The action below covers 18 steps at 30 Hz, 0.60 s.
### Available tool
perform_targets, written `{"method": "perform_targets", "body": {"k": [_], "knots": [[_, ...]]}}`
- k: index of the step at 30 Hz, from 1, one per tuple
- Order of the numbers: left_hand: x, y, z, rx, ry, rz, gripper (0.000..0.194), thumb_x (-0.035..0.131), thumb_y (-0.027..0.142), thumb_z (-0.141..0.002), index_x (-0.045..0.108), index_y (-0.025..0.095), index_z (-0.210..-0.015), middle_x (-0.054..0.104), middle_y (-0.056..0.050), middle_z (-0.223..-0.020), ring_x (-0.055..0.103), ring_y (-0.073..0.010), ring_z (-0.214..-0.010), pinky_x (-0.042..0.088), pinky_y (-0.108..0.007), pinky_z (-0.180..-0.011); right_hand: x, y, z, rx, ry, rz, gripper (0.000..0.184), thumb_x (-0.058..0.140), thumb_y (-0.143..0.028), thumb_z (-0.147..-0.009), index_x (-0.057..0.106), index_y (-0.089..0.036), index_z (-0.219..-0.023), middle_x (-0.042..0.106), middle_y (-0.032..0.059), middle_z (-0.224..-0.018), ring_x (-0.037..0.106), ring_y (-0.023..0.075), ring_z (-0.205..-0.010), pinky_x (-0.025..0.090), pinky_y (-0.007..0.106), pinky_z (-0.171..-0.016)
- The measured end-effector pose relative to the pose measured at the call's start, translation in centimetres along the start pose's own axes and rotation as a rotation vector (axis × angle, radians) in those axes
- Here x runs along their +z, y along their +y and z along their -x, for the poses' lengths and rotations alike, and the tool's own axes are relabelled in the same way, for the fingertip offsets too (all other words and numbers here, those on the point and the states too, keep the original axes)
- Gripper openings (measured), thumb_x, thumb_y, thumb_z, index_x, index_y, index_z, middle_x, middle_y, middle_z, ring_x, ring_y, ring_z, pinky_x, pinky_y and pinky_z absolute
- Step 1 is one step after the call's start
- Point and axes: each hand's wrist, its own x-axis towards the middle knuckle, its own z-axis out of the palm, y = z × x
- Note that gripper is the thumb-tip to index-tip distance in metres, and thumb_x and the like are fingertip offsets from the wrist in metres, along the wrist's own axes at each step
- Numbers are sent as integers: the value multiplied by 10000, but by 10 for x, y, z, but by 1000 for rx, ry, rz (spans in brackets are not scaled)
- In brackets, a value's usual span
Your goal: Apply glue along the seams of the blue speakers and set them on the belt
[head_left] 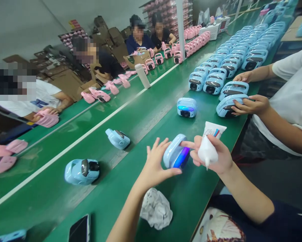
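Note:
A light blue portable speaker with a carrying handle stands on the green bench in front of me, its front strip glowing blue and purple. My left hand cups its left side, thumb at the near edge and fingers spread behind. In my right hand is a white squeeze tube, nozzle downward, with printing near its flat end. The right index finger reaches out to the speaker's handle area. Just beyond stands another lit blue speaker. A crumpled whitish cloth lies near my left forearm.
Two more blue speakers sit on the grey-edged belt at left. A phone lies at the near edge. At right, a co-worker's hands hold blue speakers beside long rows. Across the line, people handle pink parts.

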Motion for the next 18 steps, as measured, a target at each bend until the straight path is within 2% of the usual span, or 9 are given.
{"method": "perform_targets", "body": {"k": [2, 4, 7, 9, 11, 12, 13, 15, 18], "knots": [[9, 2, 11, 72, 77, 192, 787, 757, 526, -719, 509, 244, -1410, 549, -156, -1424, 458, -391, -1348, 291, -616, -1122, 14, 8, 2, 13, -62, 27, 409, 570, -564, -868, 637, -179, -748, 653, 58, -768, 490, 113, -497, 454, 249, -465], [18, -2, 26, 128, 231, 370, 604, 722, 455, -773, 611, 225, -1321, 655, -135, -1288, 621, -342, -1165, 459, -491, -1028, 28, 13, 5, 52, -127, 4, 421, 554, -577, -871, 646, -180, -766, 684, 76, -846, 503, 107, -481, 429, 237, -431], [27, -11, 47, 131, 457, 504, 449, 605, 469, -859, 696, 201, -1206, 706, -120, -1194, 671, -313, -1062, 510, -423, -951, 47, 15, 13, 137, -238, -1, 456, 465, -615, -903, 662, -209, -830, 716, 67, -828, 595, 136, -538, 473, 263, -510], [27, -17, 56, 115, 529, 579, 501, 571, 520, -860, 706, 166, -1188, 705, -141, -1193, 669, -330, -1064, 520, -424, -929, 58, 12, 19, 191, -285, 148, 518, 367, -656, -928, 681, -243, -919, 735, 76, -874, 687, 213, -801, 516, 367, -698], [23, -21, 63, 111, 610, 682, 503, 618, 551, -806, 760, 139, -1057, 728, -154, -1129, 683, -342, -1023, 543, -412, -881, 64, 9, 26, 196, -302, 362, 566, 295, -680, -942, 685, -276, -1010, 728, 88, -1007, 629, 279, -1093, 484, 449, -822], [20, -22, 65, 111, 661, 730, 476, 628, 555, -792, 782, 141, -971, 745, -148, -1077, 692, -336, -996, 552, -400, -858, 65, 8, 29, 166, -299, 450, 573, 283, -688, -942, 682, -288, -1040, 708, 88, -1073, 599, 295, -1138, 481, 455, -817], [17, -23, 67, 114, 711, 768, 456, 615, 560, -797, 791, 152, -897, 759, -136, -1026, 701, -324, -973, 557, -389, -842, 66, 7, 31, 116, -282, 510, 570, 285, -692, -940, 679, -295, -1049, 695, 86, -1074, 609, 297, -1098, 491, 440, -774], [11, -23, 70, 123, 789, 818, 468, 556, 578, -832, 791, 173, -828, 770, -116, -978, 708, -307, -956, 558, -391, -842, 65, 8, 35, -36, -197, 571, 550, 308, -690, -934, 674, -287, -1014, 673, 76, -919, 643, 241, -824, 490, 368, -609], [3, -19, 73, 137, 873, 942, 469, 566, 588, -822, 784, 175, -794, 767, -117, -992, 711, -314, -939, 565, -423, -825, 64, 13, 38, -373, 21, 746, 471, 346, -616, -960, 655, -264, -1010, 604, 55, -767, 556, 159, -568, 430, 300, -445]]}}
